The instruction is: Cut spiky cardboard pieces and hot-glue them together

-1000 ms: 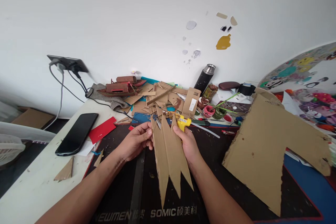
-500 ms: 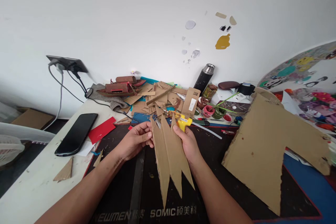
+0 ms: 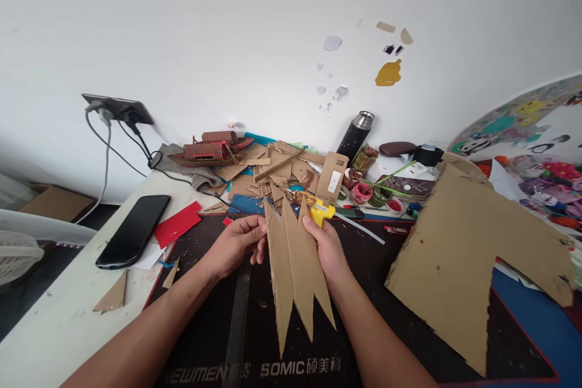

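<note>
A brown cardboard piece (image 3: 293, 267) with pointed, zigzag ends at top and bottom is held up over the dark desk mat. It looks creased lengthwise into strips. My left hand (image 3: 239, 244) pinches its left edge near the top, with the lower fingers curled. On the other side, my right hand (image 3: 328, 248) grips the upper right edge, thumb on the front face and its other fingers hidden behind. Just beyond the piece lies a yellow glue gun (image 3: 322, 212), partly covered by it.
Cardboard scraps (image 3: 277, 170) and small model boats (image 3: 209, 151) crowd the back. A large cardboard sheet (image 3: 445, 260) lies right. Paint pots (image 3: 362, 192) and a black thermos (image 3: 357, 136) stand behind. A phone (image 3: 133, 231) and red paper (image 3: 177, 224) lie left.
The cardboard piece has tilted slightly, its upper points shifting right and its lower points a little left. Both hands keep hold of it; my left fingers have shifted slightly.
</note>
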### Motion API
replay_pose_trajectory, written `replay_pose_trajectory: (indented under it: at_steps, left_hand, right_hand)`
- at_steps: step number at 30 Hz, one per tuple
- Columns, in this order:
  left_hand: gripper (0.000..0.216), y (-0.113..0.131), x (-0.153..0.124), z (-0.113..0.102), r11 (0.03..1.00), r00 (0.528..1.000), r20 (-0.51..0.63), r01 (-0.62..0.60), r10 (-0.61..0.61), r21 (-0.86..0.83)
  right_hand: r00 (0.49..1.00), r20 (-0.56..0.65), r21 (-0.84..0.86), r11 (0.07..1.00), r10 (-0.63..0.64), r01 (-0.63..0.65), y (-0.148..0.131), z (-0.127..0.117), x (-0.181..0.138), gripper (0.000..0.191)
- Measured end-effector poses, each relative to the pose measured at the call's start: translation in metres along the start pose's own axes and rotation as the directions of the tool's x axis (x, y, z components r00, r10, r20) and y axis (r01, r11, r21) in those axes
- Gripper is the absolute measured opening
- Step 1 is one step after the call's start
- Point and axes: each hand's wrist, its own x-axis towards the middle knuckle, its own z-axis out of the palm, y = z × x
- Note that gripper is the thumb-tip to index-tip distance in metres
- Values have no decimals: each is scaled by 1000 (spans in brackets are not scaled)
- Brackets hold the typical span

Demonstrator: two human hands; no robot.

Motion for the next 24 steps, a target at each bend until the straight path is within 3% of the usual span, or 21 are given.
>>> replay_pose_trajectory:
  at_steps: [4,7,10,13,16,20,22,24]
  left_hand:
    - [49,2,-1,0,999,999,-27,-47,47,-19]
    - [60,2,-3,2,997,994,86,-69,71,-22]
    - [61,2,-9,7,988,972,231,-73,39,139]
    - [47,3,-14,13,962,966,257,-49,-22,269]
    - [46,8,-17,16,956,979,191,13,-72,293]
    - [58,23,-21,11,943,999,-6,36,-36,331]
    - [58,34,-24,6,912,988,-120,-39,96,408]
    - [49,45,-28,-1,783,910,-237,-135,340,607]
  right_hand:
    - [1000,2,-4,1000,2,-2,-1,1,-1,57]
    - [1000,-24,-11,1000,-10,10,-2,1,-2,57]
    - [999,-23,-21,999,-34,34,-3,1,-4,55]
    - [998,2,-46,997,-69,69,-1,2,-5,53]
    - [996,-12,-46,995,-93,93,3,2,-4,52]
    - [996,15,-31,996,-89,89,8,2,-3,51]
    - [995,60,-23,996,-80,81,7,2,-3,53]
    - [993,82,-13,997,-80,81,6,1,-3,53]
